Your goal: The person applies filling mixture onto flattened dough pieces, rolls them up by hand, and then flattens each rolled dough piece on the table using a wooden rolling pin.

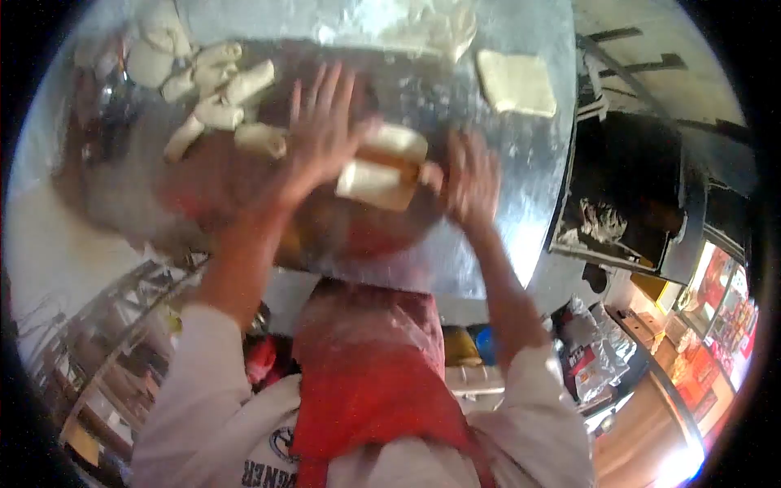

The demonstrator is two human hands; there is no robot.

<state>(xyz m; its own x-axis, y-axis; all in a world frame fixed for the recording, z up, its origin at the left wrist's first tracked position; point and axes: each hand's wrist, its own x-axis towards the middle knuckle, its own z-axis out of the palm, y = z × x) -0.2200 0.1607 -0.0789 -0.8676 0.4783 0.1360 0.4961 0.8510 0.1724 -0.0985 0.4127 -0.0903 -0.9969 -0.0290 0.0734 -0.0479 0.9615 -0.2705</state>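
Observation:
A flat piece of pale dough (376, 187) lies on the metal worktop (407, 89) between my hands. A brown bar-like strip (392, 162) crosses the dough from side to side; blur hides whether it is a rolling pin. My left hand (324, 122) is flat with its fingers spread, its palm by the strip's left end. My right hand (473, 175), smeared by motion, has its fingers stretched forward at the right end, with the thumb close to the dough. Neither hand has its fingers wrapped round anything.
Several rolled dough pieces (218, 112) lie at the left of the worktop. A flat dough square (517, 83) sits at the far right, and a whitish floury patch (399, 23) at the back. Beyond the right edge stands a dark open unit (626, 179); silvery bags (598, 350) lie below.

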